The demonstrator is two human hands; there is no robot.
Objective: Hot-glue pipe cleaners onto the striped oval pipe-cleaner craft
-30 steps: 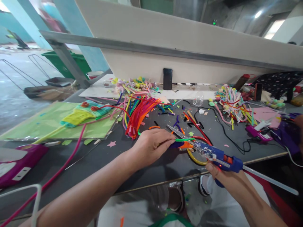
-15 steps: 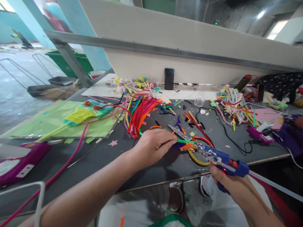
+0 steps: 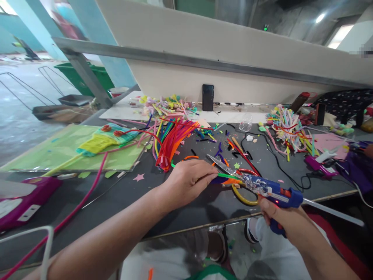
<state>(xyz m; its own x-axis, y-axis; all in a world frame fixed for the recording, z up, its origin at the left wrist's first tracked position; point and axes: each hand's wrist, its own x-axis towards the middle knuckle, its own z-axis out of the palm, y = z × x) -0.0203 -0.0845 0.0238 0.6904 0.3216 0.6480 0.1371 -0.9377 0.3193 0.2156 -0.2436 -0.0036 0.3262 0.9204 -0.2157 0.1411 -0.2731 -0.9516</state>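
Note:
Between the fingertips of my left hand (image 3: 189, 181) are pipe cleaners (image 3: 230, 179) in green, purple and orange, pinched over the table. My right hand (image 3: 279, 217) is wrapped round the handle of a blue glue gun (image 3: 271, 191), whose messy nozzle end meets the tips of the pipe cleaners. A clear glue stick (image 3: 332, 212) juts from the gun's back. Just behind and under the work lie scissors (image 3: 244, 196) with yellow-lined handles, blades pointing to the upper left. How the pipe cleaners lie inside my left fingers is hidden.
A bundle of bright pipe cleaners (image 3: 171, 146) lies left of centre, a pastel pile (image 3: 287, 128) at right. Green sheet (image 3: 58, 149) and magenta power strip (image 3: 29, 198) are at left. A phone (image 3: 208, 97) leans at the back. Another person's hand (image 3: 368, 151) shows at far right.
The glue gun has shifted slightly left and its back end has tilted, the glue stick's tail moving into full view. My left hand stays nearly in place, with the green pipe cleaner angled a little lower.

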